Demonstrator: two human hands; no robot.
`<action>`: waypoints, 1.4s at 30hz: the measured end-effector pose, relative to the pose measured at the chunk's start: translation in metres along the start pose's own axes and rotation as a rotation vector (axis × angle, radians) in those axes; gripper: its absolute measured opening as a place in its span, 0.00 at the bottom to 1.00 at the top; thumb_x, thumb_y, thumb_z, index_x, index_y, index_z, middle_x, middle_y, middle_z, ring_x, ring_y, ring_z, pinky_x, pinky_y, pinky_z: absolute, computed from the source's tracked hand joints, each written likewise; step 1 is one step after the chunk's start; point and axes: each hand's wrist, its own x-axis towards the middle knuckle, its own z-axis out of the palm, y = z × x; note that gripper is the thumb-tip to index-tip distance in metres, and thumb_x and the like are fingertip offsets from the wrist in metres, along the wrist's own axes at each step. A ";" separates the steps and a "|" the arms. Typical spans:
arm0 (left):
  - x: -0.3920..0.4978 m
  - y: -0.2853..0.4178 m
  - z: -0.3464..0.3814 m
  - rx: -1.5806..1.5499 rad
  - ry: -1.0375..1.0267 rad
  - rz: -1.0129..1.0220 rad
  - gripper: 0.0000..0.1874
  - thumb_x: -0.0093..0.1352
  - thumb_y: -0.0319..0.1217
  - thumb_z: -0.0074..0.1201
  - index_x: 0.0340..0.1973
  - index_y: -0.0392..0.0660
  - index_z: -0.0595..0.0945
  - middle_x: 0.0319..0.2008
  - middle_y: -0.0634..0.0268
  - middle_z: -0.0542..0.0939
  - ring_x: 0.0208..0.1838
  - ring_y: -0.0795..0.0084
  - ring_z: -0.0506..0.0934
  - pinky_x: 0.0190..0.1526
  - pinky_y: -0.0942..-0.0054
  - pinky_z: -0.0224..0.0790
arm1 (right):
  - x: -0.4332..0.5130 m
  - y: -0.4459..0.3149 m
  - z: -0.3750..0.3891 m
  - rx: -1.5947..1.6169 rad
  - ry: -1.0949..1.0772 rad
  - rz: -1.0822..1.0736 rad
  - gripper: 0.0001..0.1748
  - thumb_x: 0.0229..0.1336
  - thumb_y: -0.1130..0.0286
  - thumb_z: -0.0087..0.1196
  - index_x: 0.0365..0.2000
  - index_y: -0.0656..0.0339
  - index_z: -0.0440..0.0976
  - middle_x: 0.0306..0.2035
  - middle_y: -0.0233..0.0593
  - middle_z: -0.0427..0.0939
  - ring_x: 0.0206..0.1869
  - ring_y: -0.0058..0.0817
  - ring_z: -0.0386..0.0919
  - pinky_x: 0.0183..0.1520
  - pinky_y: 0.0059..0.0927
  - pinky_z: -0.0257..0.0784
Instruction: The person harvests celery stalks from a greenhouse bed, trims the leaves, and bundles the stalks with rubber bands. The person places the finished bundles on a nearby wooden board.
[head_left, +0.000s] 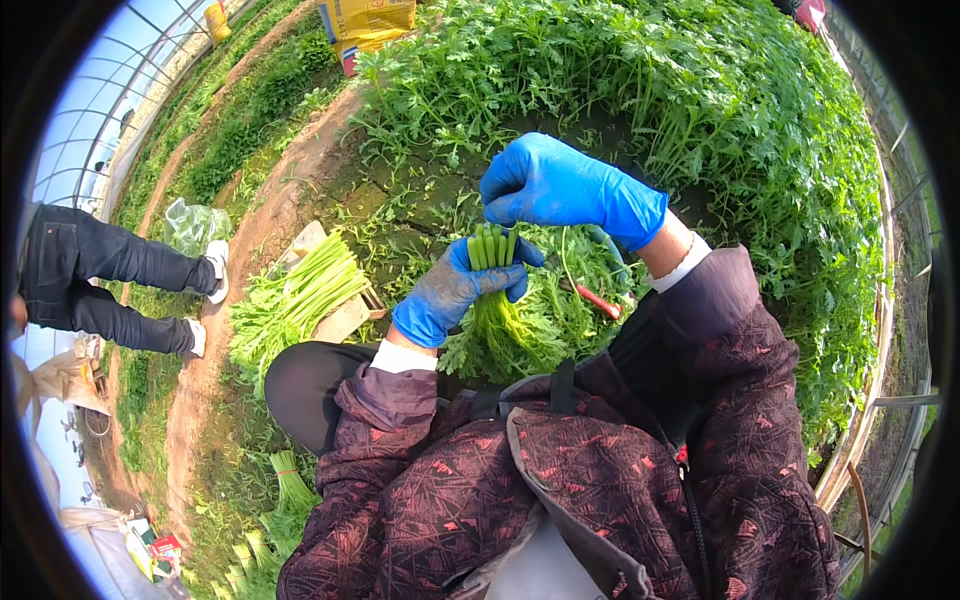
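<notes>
My left hand (457, 292), in a soiled blue glove, grips a bunch of leafy green stems (493, 247). The cut ends point up and away from me, and the leaves (502, 337) hang below the fist. Just above those ends is my right hand (536, 180), also blue-gloved, its fingers curled inward; whether anything is between them is hidden. Beneath, on a heap of loose greens (592, 266), lies a tool with a red handle (600, 301), its working end not clear. Left of my hands, a pile of cut stems (315, 281) rests across a board (341, 319).
Dense leafy plants (637, 67) grow ahead and to the right. A person in dark trousers (127, 251) stands on the dirt path (199, 390) at left, near a clear plastic bag (196, 225). Tied bunches (291, 484) lie by my left side. A yellow sack (367, 26) stands ahead.
</notes>
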 end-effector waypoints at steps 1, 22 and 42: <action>-0.001 -0.003 -0.003 -0.003 0.003 0.001 0.21 0.61 0.34 0.62 0.45 0.35 0.78 0.28 0.64 0.79 0.32 0.75 0.76 0.37 0.75 0.68 | 0.002 -0.001 0.000 -0.079 -0.008 0.049 0.12 0.45 0.65 0.57 0.28 0.61 0.81 0.24 0.45 0.80 0.26 0.37 0.78 0.33 0.34 0.74; 0.001 -0.018 -0.010 0.142 0.150 0.195 0.13 0.64 0.33 0.62 0.39 0.40 0.79 0.29 0.67 0.78 0.33 0.76 0.75 0.37 0.75 0.69 | 0.015 -0.019 0.032 0.283 -0.429 0.110 0.36 0.64 0.53 0.50 0.66 0.59 0.55 0.60 0.46 0.68 0.61 0.36 0.68 0.63 0.36 0.61; 0.006 -0.024 -0.094 -0.082 0.273 0.275 0.51 0.53 0.39 0.72 0.67 0.42 0.58 0.69 0.58 0.59 0.72 0.62 0.55 0.69 0.64 0.49 | 0.062 0.020 0.042 1.097 0.332 0.157 0.17 0.59 0.73 0.51 0.46 0.73 0.72 0.27 0.37 0.77 0.41 0.35 0.80 0.51 0.37 0.74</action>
